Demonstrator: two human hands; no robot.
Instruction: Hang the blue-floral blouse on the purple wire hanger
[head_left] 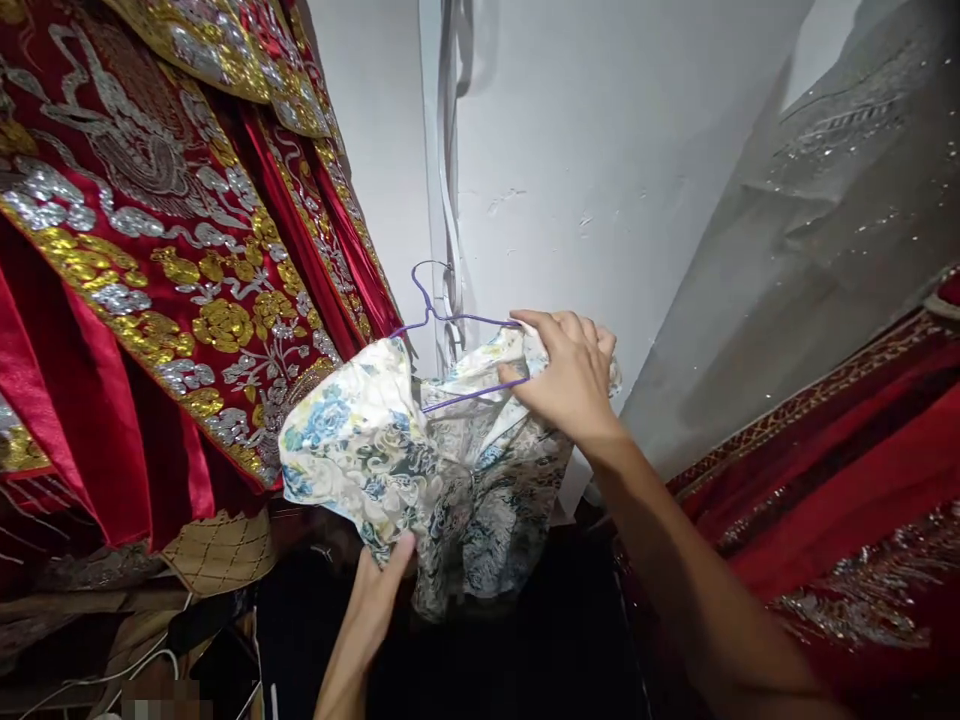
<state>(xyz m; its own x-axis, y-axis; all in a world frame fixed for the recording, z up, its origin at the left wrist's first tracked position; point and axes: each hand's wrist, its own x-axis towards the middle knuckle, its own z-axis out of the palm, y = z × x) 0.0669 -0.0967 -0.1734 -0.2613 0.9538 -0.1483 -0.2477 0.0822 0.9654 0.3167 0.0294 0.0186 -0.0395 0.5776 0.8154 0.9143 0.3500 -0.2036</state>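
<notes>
A white garment with blue flowers [360,430] hangs on a thin purple hanger [431,312] in front of me. The hanger's hook points up, close to the wall fittings. My right hand [566,365] is closed around the garment's right shoulder, with the hanger's arm and lower bar running to its fingers. Lower down, my left hand [386,575] pinches the garment's left lower edge, thumb on the front; its other fingers are hidden behind the cloth. The garment's neckline gapes open between its shoulders.
Red robes with gold and silver sequin embroidery [225,325] hang at the left. On the right are a sheer grey sparkling fabric [810,220] and a red embroidered garment [847,500]. A white wall [600,130] stands behind. White cables [142,665] lie at lower left.
</notes>
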